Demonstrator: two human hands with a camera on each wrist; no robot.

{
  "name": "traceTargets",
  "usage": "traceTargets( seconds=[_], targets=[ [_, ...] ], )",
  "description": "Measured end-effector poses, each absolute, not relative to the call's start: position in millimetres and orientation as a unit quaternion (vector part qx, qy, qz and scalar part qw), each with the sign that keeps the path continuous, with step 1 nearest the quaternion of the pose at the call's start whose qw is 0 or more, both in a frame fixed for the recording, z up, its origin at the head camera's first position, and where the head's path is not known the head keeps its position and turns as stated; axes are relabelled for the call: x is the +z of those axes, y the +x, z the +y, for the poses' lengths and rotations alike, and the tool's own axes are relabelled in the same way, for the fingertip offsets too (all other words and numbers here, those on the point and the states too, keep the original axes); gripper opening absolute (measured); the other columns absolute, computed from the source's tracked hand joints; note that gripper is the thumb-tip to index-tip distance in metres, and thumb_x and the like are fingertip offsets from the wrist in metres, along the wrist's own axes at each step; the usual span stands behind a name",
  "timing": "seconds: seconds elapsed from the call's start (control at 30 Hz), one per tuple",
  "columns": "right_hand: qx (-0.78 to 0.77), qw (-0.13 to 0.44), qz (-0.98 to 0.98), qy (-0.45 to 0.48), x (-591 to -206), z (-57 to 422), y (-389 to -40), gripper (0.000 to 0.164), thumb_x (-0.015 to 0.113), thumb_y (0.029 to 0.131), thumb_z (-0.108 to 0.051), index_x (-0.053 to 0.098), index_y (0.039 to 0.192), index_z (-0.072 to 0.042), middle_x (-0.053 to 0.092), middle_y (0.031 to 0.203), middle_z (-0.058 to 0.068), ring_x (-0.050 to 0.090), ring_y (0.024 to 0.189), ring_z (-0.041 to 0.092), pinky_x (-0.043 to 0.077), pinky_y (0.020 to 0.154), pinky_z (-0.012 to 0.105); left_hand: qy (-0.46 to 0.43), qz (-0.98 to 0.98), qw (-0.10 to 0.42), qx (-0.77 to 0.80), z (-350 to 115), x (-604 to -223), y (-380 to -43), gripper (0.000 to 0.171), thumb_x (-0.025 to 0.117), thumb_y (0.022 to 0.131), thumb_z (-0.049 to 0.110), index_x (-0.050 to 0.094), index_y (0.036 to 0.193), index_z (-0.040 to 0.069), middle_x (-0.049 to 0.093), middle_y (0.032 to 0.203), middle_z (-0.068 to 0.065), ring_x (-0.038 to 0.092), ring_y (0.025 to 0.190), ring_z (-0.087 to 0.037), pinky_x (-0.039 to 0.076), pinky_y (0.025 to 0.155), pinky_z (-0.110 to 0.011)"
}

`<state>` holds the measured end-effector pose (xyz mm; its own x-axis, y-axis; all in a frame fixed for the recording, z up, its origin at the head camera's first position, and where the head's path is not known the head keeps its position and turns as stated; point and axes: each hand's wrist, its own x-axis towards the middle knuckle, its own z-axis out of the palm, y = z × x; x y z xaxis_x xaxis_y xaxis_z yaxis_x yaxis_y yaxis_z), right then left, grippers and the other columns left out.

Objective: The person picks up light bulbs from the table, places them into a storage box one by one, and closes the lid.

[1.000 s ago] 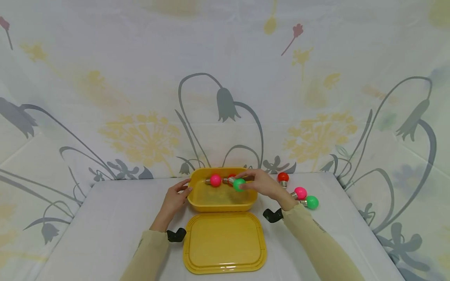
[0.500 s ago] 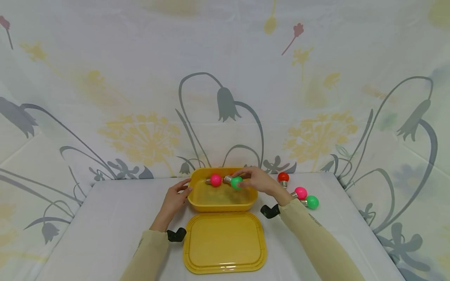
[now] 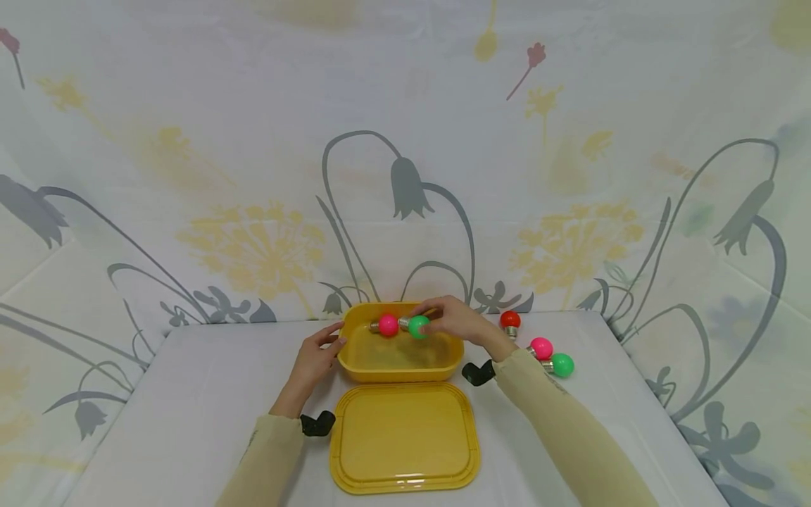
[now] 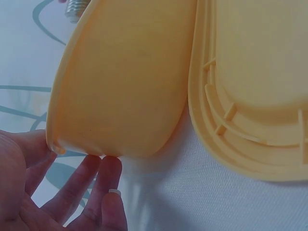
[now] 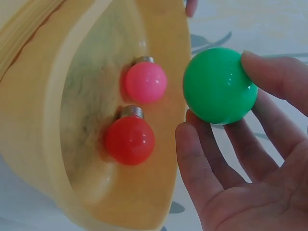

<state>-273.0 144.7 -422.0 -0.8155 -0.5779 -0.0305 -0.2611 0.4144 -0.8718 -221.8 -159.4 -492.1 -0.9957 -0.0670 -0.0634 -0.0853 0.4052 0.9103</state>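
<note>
My right hand (image 3: 459,320) pinches a green light bulb (image 5: 220,85) by its round globe, above the yellow plastic box (image 3: 400,376). The bulb's metal base (image 3: 403,322) points left and away. Inside the box lie a pink bulb (image 5: 146,83) and a red bulb (image 5: 130,141), side by side; in the head view my right hand hides the red one. At the box's left end, my left hand (image 3: 317,355) touches the outer wall near the rim with extended fingertips (image 4: 110,166).
The yellow lid (image 3: 405,440) lies flat in front of the box. To the right on the white tablecloth lie a red bulb (image 3: 510,320), another pink bulb (image 3: 541,348) and a second green bulb (image 3: 562,365). A patterned cloth (image 3: 405,246) rises behind.
My right hand has moved left over the box with the green bulb, bringing it closer to the pink one and covering the red bulb there. My left hand has stayed in place.
</note>
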Motion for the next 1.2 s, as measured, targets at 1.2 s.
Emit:
traceTargets(
  seconds=[1.2],
  targets=[
    [-0.452,0.213,0.828,-0.254,-435,121,-298,0.032,0.072,0.089,-0.012,0.071,0.121,-0.007,0.064,0.127,0.007,0.058,0.112,0.023,0.047,0.096,0.034,-0.042,0.839,0.016,0.542,-158,-489,-220,0.045,0.060,0.101,0.021,0.054,0.144,0.013,0.059,0.130,-0.023,0.065,0.091,-0.026,0.049,0.075,-0.030]
  ],
)
